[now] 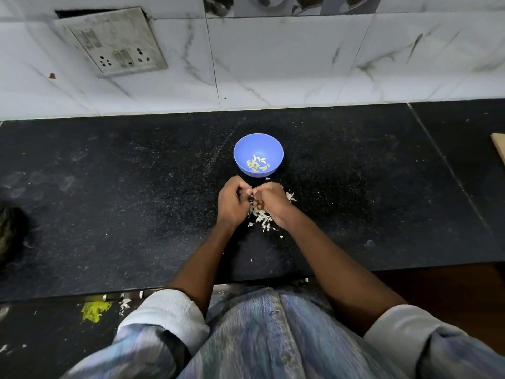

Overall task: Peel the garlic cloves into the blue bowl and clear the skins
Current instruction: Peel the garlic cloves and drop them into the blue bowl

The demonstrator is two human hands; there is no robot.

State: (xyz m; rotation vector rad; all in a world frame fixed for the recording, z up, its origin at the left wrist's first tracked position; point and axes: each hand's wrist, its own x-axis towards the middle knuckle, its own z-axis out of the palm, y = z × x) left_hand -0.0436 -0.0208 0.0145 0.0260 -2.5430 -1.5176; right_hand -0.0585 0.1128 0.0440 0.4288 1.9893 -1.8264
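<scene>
At the centre of the frame, on a black speckled countertop (109, 187), the two hands are brought together just below a blue bowl (258, 144). The left hand (232, 202) and the right hand (273, 205) are both curled, their fingertips meeting at a small object between them; it is taken to be a garlic clove, but it is almost wholly hidden by the fingers and cannot be made out clearly. What exactly is pinched by each hand cannot be told.

The blue bowl is seen slightly above the hands, near them but not touching. A small cluster of pale yellowish peeled cloves (257, 164) is held in its bottom.

A scatter of white papery skins (262, 217) is spread on the countertop beneath and between the hands, with more flakes showing to the right of the right hand and a few stray bits lower in the frame towards the counter's edge.

Across the upper part of the frame a white marbled tile wall (300, 64) is seen, with a grimy switch-and-socket plate (112, 42) at the upper left. At the right edge a pale wooden corner (498, 149) is partly shown. At the lower left, below the counter's edge, a yellow-green smear (94, 310) and some white scraps are seen on a dark surface. Rolled-up sleeves and a striped bluish shirt (273, 337) fill the bottom of the frame.
</scene>
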